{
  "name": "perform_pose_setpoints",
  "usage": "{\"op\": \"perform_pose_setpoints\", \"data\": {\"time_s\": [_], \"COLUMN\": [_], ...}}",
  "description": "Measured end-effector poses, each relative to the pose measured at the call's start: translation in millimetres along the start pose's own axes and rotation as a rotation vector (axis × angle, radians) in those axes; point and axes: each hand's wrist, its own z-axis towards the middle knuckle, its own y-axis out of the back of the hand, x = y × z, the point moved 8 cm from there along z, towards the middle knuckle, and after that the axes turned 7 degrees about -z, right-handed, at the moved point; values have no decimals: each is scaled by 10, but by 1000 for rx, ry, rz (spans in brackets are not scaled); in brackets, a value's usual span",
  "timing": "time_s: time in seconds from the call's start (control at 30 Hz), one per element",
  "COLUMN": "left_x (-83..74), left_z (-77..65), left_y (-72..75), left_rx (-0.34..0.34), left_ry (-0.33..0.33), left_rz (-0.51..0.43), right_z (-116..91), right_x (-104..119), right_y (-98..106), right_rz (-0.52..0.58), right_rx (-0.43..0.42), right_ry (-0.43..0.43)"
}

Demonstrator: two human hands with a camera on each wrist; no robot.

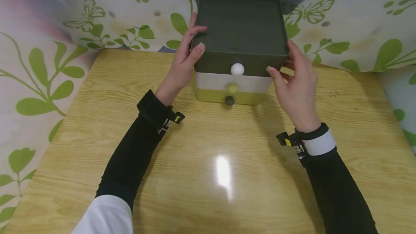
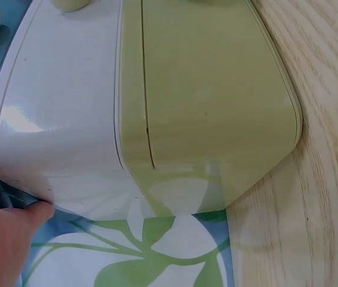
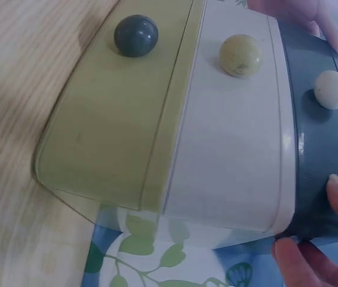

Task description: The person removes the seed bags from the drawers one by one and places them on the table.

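Observation:
A small three-tier drawer box stands on the table, its dark green top tier (image 1: 240, 24) over a white tier (image 1: 214, 81) and a yellow-green tier (image 1: 208, 96). Round knobs line the front: a white knob (image 1: 237, 69), a yellow knob (image 1: 232, 88) and a dark knob (image 3: 136, 36). My left hand (image 1: 185, 59) holds the top tier's left side, with thumb and one finger over the upper edge. At the right front corner my right hand (image 1: 297, 82) grips the same tier, thumb on its front, other fingers at its side near the seam with the white tier.
The box sits near the back of a wood-grain table (image 1: 182, 176). Behind it rises a leaf-and-butterfly patterned covering (image 1: 136, 17), which continues along the left and right sides. A wrist camera (image 1: 178, 117) is strapped to the left wrist, another wrist camera (image 1: 283, 139) to the right.

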Motion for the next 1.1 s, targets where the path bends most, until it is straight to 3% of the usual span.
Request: {"op": "perform_pose_setpoints", "data": {"time_s": [0.07,0.3,0.43,0.7,0.9,1.1], "left_x": [-4,-11,-19,-3,7,-38], "left_z": [2,6,0,-17,-18,-11], "left_y": [3,9,12,15,14,28], "left_rx": [-13,-35,-37,-37,-62,-94], "left_ry": [12,51,63,81,116,154], "left_rz": [-13,-28,-27,-34,-49,-14], "right_z": [-5,-60,-78,-88,-66,-41], "right_x": [17,164,297,602,663,692], "right_y": [30,169,184,-38,-245,-329], "right_rz": [-9,-18,-9,20,-11,5], "right_rx": [-23,-190,-225,-83,27,18], "right_ry": [-14,65,110,274,238,258]}}
